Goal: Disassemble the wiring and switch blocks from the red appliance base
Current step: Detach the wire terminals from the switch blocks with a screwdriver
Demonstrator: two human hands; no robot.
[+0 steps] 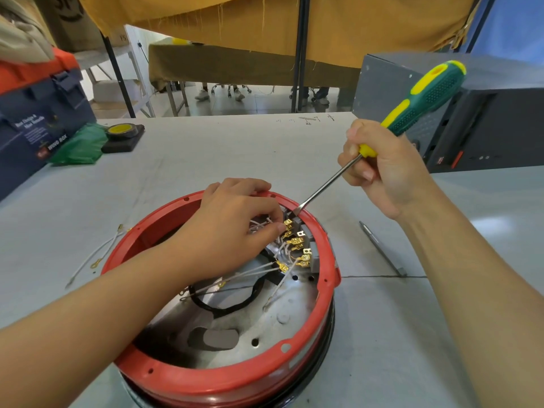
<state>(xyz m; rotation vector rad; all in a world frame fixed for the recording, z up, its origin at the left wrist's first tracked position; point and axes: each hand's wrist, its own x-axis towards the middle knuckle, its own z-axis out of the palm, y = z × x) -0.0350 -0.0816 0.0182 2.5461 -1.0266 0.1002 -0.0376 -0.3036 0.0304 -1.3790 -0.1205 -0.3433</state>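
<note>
The red appliance base sits on the grey surface. Inside its far rim, the left hand has its grip pinched on a brass terminal. Right of that, the right hand clenches a screwdriver, tip wedged by the grey switch blocks. Hard levering could slip the blade into the fingers.

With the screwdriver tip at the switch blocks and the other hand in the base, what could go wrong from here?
1. The screwdriver tip is wedged at the grey switch blocks, right beside the left hand fingertips; a slip could jab them.
2. Prying against the red base rim may chip the plastic.
3. The left hand pinches at the brass terminals; pulling could tear a white wire from its crimp.
</note>
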